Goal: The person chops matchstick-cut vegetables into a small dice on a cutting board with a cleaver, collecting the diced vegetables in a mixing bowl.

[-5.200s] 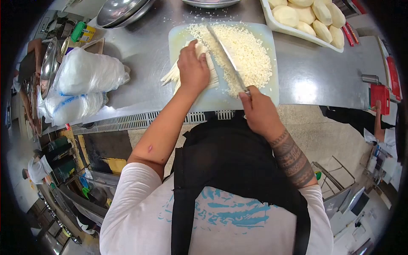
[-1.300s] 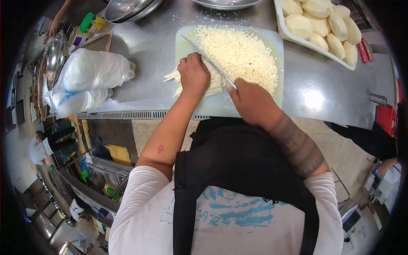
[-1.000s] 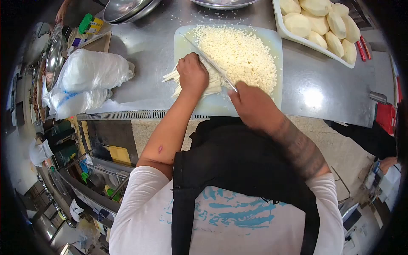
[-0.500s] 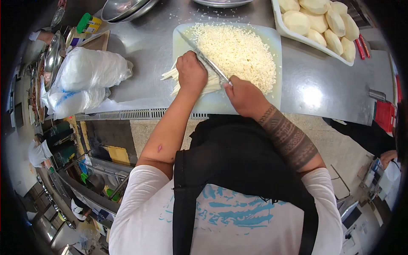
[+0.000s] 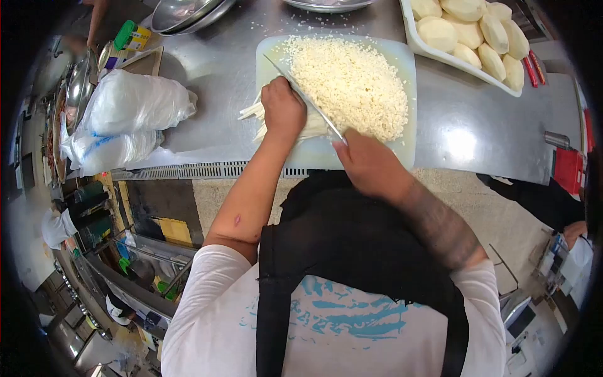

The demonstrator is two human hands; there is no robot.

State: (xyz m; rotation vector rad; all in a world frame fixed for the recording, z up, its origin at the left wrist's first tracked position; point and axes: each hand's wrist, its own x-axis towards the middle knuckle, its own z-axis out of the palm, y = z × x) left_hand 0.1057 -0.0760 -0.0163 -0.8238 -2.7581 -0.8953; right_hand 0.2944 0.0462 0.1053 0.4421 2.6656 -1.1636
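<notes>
On a pale cutting board, my left hand presses down with curled fingers on a bundle of thin white vegetable sticks. My right hand, slightly blurred, is closed round the handle of a kitchen knife. The long blade slants away to the upper left, right beside my left knuckles. To the right of the blade spreads a big heap of finely diced white vegetable. My left hand and the blade partly hide the sticks.
A white tray of large peeled pale vegetables stands at the upper right, red-handled tools beside it. Plastic-bagged bundles lie left. Metal bowls are at the back. Other people stand around the kitchen.
My right hand and the knife have moved back toward my body and slightly right. My left hand stays on the sticks. At the upper left, another person's arm has shifted.
</notes>
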